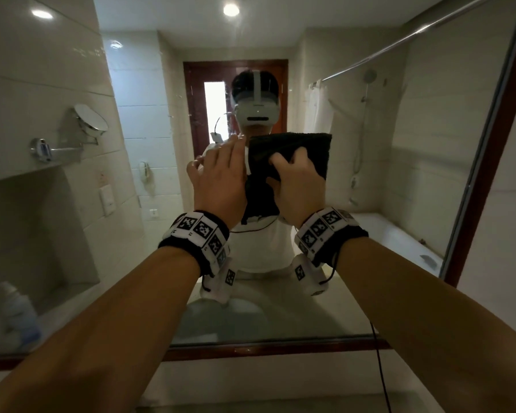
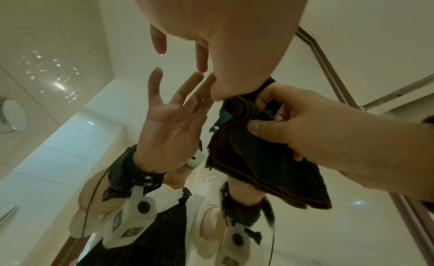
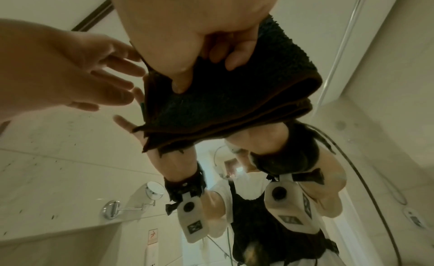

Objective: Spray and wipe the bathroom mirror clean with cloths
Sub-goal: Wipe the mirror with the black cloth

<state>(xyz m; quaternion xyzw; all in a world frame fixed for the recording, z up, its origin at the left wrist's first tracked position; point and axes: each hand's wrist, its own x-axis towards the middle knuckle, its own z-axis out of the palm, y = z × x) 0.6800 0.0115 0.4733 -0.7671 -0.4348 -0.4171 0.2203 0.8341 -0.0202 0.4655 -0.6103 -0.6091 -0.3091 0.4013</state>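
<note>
The wood-framed bathroom mirror point(image 1: 399, 174) fills the head view. My right hand point(image 1: 295, 174) grips a folded dark cloth point(image 1: 304, 147) and holds it against the glass at chest height. From the right wrist, my curled fingers point(image 3: 232, 54) and thumb pinch the cloth point(image 3: 223, 102). My left hand point(image 1: 218, 165) is just left of the cloth with its fingers straight and spread. In the left wrist view the fingertips point(image 2: 202, 65) meet their reflection on the glass. The cloth point(image 2: 258, 167) hangs folded in several layers beside that hand.
The mirror's lower wooden rail point(image 1: 280, 350) runs above a pale counter point(image 1: 251, 383). A blurred pale-blue bottle point(image 1: 18, 317) shows at the lower left of the glass. A round shaving mirror on an arm point(image 1: 91, 120) shows at the left. A thin black cable point(image 1: 382, 377) hangs from my right wrist.
</note>
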